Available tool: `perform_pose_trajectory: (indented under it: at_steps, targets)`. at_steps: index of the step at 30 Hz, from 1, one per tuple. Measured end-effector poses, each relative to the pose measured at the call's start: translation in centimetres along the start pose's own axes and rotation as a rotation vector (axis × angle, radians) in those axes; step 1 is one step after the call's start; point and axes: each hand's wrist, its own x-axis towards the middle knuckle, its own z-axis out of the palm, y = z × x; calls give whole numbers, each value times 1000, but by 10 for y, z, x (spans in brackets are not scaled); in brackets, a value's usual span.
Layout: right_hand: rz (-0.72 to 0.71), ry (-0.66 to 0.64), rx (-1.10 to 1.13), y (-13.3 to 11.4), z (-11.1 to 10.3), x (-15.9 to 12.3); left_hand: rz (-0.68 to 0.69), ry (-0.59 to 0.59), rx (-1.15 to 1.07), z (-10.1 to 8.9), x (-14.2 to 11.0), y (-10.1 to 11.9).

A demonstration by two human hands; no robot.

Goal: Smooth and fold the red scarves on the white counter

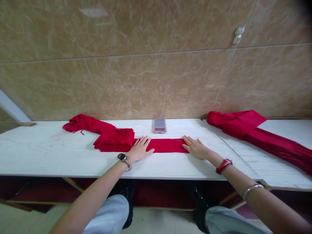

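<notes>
A flat red cloth strip point(162, 145), perhaps a scarf, lies lengthwise on the white tabletop in front of me. My left hand point(140, 150) rests on its left end with the fingers spread, palm down. On the strip's right end lies my right hand point(195, 148), also flat with fingers apart. Just left of my left hand sits a stack of folded red cloth point(117, 139) with fringed edges; it adjoins the strip. Behind that stack, a crumpled red cloth point(84, 123) trails off to the left. Neither hand grips anything.
A phone point(160, 125) lies behind the strip, near the tiled wall point(151, 84). At the right, a long pile of red cloth point(270, 144) stretches across the adjoining table section. The white table point(60, 162) has open shelves below its front edge. A white hook point(238, 35) is on the wall.
</notes>
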Motion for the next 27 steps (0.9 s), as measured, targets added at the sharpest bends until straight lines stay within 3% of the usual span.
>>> perform_pose_trajectory:
  at_steps: [3, 6, 8, 12, 15, 18, 27]
  targets:
    - [63, -21, 23, 5, -4, -2, 7, -24, 32, -2, 1, 3]
    - [158, 14, 101, -4, -23, 9, 35, -6, 82, -7, 6, 8]
    - [172, 81, 164, -19, -40, 22, 31, 14, 84, -11, 13, 11]
    - [43, 138, 217, -62, -57, 52, -36, 60, 48, -12, 29, 13]
    - [-30, 96, 213, -91, -49, 65, -90, 66, 39, -3, 33, 9]
    - [-41, 90, 209, -103, -33, 67, -77, 66, 34, 9, 30, 2]
    - [-45, 129, 179, -83, -22, 54, -54, 53, 31, 12, 26, 1]
